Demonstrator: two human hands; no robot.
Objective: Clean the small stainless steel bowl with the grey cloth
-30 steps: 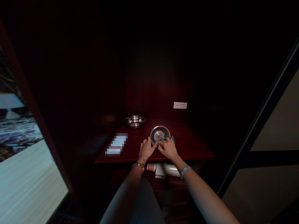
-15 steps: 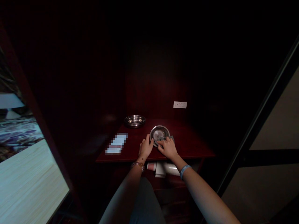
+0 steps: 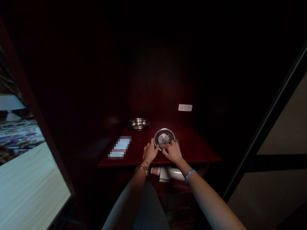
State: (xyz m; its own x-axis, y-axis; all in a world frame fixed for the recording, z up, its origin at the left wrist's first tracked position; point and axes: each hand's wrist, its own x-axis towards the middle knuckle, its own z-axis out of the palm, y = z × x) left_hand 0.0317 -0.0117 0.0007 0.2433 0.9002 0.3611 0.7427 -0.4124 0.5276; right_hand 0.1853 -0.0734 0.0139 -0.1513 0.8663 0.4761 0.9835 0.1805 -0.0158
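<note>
A round, shiny metal bowl [image 3: 163, 135] is on the dark red shelf [image 3: 192, 148], its opening facing up and toward me. My left hand [image 3: 150, 150] grips the bowl's near left rim, with the thumb at the edge. My right hand [image 3: 173, 151] is closed on a grey cloth [image 3: 177, 141], pressing part of it into the bowl near the right rim. Some of the cloth is hidden under my fingers. Further back on the left sits a stack of similar metal bowls [image 3: 138, 124].
A blurred-out pale sheet [image 3: 120, 147] lies on the shelf's left part. White and pink paper cups [image 3: 155, 171] lie on the level below, near a white box [image 3: 165, 174]. A white socket plate [image 3: 185, 107] is on the back wall. Dark side walls flank the shelf.
The bowl has shifted very slightly to the right, tilting a little more toward me. Both hands stay almost in place on the bowl and the cloth.
</note>
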